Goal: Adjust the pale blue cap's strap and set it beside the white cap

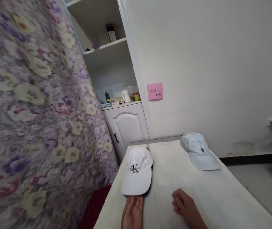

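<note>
A white baseball cap (138, 175) with dark "CK" lettering lies at the left of the table, its brim facing me. My left hand (133, 211) is palm up at the front of that brim. Its fingers are stretched out, with the tips at or just under the brim's edge; whether they touch it I cannot tell. To the right, my right hand (185, 205) is over the tabletop with fingers curled in and nothing visible in them. A pale blue cap (201, 151) with a small dark emblem sits at the table's far right, brim pointing right and toward me.
Both caps rest on a whitish table (166, 178) against the wall. A flowered curtain (43, 111) hangs on the left. Behind it stands a white cabinet (128, 127) with a white jug (126, 96) on its shelf. A pink note (155, 91) is stuck to the wall.
</note>
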`<control>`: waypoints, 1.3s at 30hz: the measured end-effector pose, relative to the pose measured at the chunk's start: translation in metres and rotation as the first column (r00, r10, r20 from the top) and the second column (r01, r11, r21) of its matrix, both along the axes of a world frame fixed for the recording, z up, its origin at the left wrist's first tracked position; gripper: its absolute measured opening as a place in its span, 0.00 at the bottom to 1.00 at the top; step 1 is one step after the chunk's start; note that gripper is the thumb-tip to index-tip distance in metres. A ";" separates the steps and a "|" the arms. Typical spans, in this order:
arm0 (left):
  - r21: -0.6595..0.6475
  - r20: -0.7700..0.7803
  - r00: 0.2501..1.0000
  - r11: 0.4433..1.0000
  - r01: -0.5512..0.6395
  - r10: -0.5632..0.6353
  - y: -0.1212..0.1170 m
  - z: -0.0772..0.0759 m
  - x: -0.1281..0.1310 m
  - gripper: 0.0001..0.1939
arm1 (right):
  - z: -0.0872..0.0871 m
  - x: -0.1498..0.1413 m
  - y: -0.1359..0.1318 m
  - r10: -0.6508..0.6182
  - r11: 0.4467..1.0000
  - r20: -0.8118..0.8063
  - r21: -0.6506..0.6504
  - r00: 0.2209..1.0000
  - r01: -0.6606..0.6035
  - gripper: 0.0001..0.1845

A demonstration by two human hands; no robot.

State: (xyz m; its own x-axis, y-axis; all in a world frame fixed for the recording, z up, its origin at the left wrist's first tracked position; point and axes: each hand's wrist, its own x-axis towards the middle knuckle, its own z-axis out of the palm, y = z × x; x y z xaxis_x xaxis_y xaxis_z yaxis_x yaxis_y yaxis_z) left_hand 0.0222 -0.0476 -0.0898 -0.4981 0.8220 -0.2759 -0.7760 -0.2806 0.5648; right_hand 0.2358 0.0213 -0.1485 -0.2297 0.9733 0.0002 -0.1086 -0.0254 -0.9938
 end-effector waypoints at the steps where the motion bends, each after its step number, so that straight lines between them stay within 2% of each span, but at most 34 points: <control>1: 0.008 0.003 1.000 1.000 0.002 -0.002 0.004 0.004 -0.001 0.15 | 0.001 0.000 0.000 0.004 1.000 0.001 0.002 1.000 -0.004 0.11; 10: -0.014 0.018 1.000 1.000 -0.009 0.009 0.037 0.037 -0.016 0.12 | -0.004 -0.002 0.006 0.025 0.998 0.044 0.059 0.999 -0.028 0.09; 15: -0.066 -0.045 0.998 0.997 -0.035 0.032 0.042 0.045 -0.019 0.12 | -0.007 -0.003 0.006 0.038 0.996 0.080 0.077 0.996 -0.044 0.08; 18: -0.101 -0.093 0.994 0.993 -0.059 0.050 0.036 0.041 -0.016 0.12 | -0.007 -0.003 0.005 0.036 0.995 0.101 0.094 0.994 -0.045 0.08; 22: -0.160 -0.168 0.984 0.983 -0.088 0.061 0.018 0.026 -0.017 0.10 | -0.009 -0.003 0.004 0.033 0.994 0.126 0.099 0.992 -0.046 0.07; 27: -0.205 -0.239 0.968 0.971 -0.120 0.070 0.002 0.012 -0.022 0.13 | -0.008 -0.002 0.002 0.046 0.992 0.145 0.105 0.988 -0.062 0.07; 35: -0.209 -0.233 0.972 0.973 -0.094 0.044 -0.004 0.008 -0.016 0.12 | -0.003 -0.002 0.000 0.064 0.990 0.169 0.114 0.984 -0.084 0.07; 39: -0.236 -0.219 0.976 0.970 -0.064 0.011 -0.003 0.012 -0.019 0.11 | -0.005 -0.002 0.001 0.072 0.989 0.180 0.116 0.981 -0.094 0.07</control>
